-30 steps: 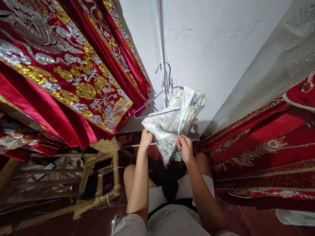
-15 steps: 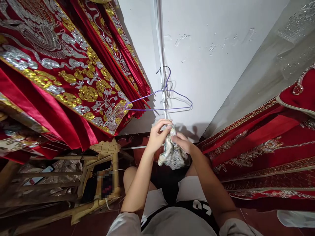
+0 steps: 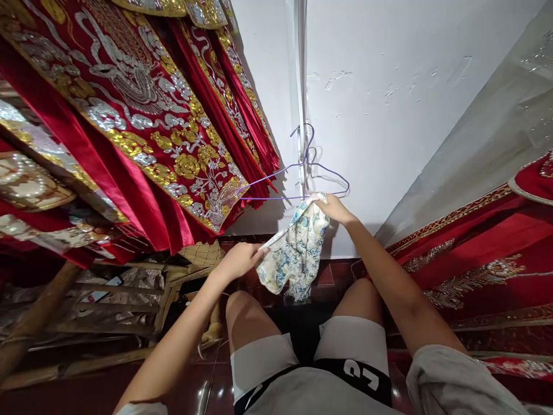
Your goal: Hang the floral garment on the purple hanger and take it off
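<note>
A small white garment with a blue and green floral print (image 3: 294, 253) hangs stretched between my two hands. My left hand (image 3: 240, 260) pinches its lower left corner. My right hand (image 3: 334, 207) grips its upper corner, held up against the bottom wire of a thin purple wire hanger (image 3: 276, 172). The hanger hangs empty from a hook on a white vertical strip (image 3: 301, 86) on the white wall. My bare knees and white shorts are below the cloth.
Red garments with gold and silver embroidery (image 3: 142, 127) hang close on the left. More red embroidered cloth (image 3: 479, 271) lies on the right under a clear cover (image 3: 488, 132). A bamboo rack (image 3: 129, 300) stands low on the left. The floor is dark red tile.
The garment came off the hanger and was bunched between both hands. Now it is spread again, my right hand raised to the hanger's bottom wire and my left hand pulled down-left.
</note>
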Action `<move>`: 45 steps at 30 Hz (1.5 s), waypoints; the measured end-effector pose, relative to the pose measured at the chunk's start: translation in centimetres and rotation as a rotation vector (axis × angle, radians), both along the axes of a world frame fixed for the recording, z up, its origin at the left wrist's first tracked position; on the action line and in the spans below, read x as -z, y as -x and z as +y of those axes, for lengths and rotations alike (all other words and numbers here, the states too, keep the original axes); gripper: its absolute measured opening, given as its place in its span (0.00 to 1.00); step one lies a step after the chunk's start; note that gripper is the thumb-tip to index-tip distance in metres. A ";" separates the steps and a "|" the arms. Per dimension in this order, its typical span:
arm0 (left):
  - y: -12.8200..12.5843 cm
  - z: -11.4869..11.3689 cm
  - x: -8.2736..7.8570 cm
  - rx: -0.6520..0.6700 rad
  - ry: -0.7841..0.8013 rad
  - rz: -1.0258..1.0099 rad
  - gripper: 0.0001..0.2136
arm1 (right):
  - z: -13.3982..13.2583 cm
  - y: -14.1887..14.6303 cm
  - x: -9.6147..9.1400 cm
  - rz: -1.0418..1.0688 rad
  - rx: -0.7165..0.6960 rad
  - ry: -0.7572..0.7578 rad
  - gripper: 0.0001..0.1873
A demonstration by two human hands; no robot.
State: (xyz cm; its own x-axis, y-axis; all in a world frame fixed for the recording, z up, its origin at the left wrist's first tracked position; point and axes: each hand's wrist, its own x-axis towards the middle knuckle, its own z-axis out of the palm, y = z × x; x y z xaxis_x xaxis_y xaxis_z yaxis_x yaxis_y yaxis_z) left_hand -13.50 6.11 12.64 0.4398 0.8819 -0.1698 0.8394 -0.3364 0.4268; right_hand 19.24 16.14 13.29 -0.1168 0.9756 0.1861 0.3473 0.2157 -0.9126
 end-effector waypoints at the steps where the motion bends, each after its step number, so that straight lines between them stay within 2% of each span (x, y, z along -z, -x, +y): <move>1: 0.6 0.6 -0.6 -0.037 -0.035 0.076 0.20 | -0.3 -0.3 0.5 -0.032 -0.014 0.026 0.14; 3: 1.3 2.0 -1.7 -0.099 -0.114 0.153 0.16 | -1.4 -1.2 1.3 -0.068 -0.006 0.028 0.12; 6: 1.4 3.9 -3.3 -0.101 -0.299 0.051 0.14 | -3.5 -2.9 1.4 -0.087 0.075 -0.015 0.11; 9: 0.3 5.2 -5.2 -0.058 -0.462 -0.093 0.12 | -5.3 -4.3 0.5 -0.104 0.193 -0.031 0.10; 12: -1.0 6.4 -6.6 -0.080 -0.559 -0.130 0.10 | -6.4 -4.7 -0.6 -0.104 0.247 0.010 0.08; 15: -1.6 8.0 -6.5 -0.129 -0.549 -0.124 0.10 | -7.2 -4.5 -1.0 -0.125 0.215 -0.001 0.06; 19: -1.7 10.0 -5.1 -0.118 -0.311 -0.016 0.10 | -7.9 -4.1 -0.5 -0.158 0.172 -0.050 0.06; 21: -1.8 10.3 -5.0 -0.102 -0.354 -0.003 0.09 | -8.0 -4.0 -0.3 -0.147 0.148 -0.049 0.06; 25: -2.5 9.7 -6.9 -0.027 -0.650 -0.164 0.06 | -8.3 -3.5 -0.5 -0.168 0.110 -0.074 0.06; 28: -3.2 9.4 -8.5 0.135 -0.606 -0.308 0.07 | -8.8 -3.1 -1.1 -0.178 0.024 -0.110 0.08; 30: -3.5 9.4 -8.6 0.192 -0.557 -0.388 0.10 | -9.3 -3.2 -1.5 -0.169 -0.019 -0.136 0.11; 32: -3.6 9.5 -8.0 0.196 -0.526 -0.470 0.13 | -9.9 -3.7 -1.9 -0.145 0.068 -0.206 0.17; 35: -3.6 9.5 -7.0 0.169 -0.460 -0.544 0.14 | -10.1 -5.5 -2.7 -0.099 0.407 -0.336 0.28; 37: -3.7 9.4 -6.9 0.148 -0.441 -0.521 0.17 | -9.8 -7.0 -3.2 -0.085 0.555 -0.339 0.33; 39: -3.8 9.4 -7.2 0.121 -0.460 -0.470 0.19 | -9.4 -8.5 -3.8 -0.102 0.577 -0.198 0.29; 41: -3.9 9.5 -7.6 0.088 -0.507 -0.437 0.16 | -9.2 -9.5 -4.4 -0.142 0.529 -0.004 0.22; 42: -4.0 9.7 -7.8 0.070 -0.533 -0.434 0.14 | -9.1 -9.8 -4.7 -0.155 0.505 0.046 0.21; 43: -4.1 9.8 -7.8 0.055 -0.550 -0.437 0.12 | -9.1 -9.9 -4.9 -0.162 0.491 0.040 0.20; 45: -4.4 10.0 -7.6 0.046 -0.552 -0.443 0.11 | -9.0 -9.9 -5.3 -0.150 0.512 -0.108 0.21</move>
State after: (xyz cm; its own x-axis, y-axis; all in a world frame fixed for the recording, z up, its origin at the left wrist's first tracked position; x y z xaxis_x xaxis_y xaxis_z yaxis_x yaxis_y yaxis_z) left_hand -9.07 16.09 20.23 0.4030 0.7667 0.4997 0.6061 -0.6327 0.4820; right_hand 29.11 7.15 18.61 0.3351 0.8911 0.3061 0.5577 0.0743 -0.8267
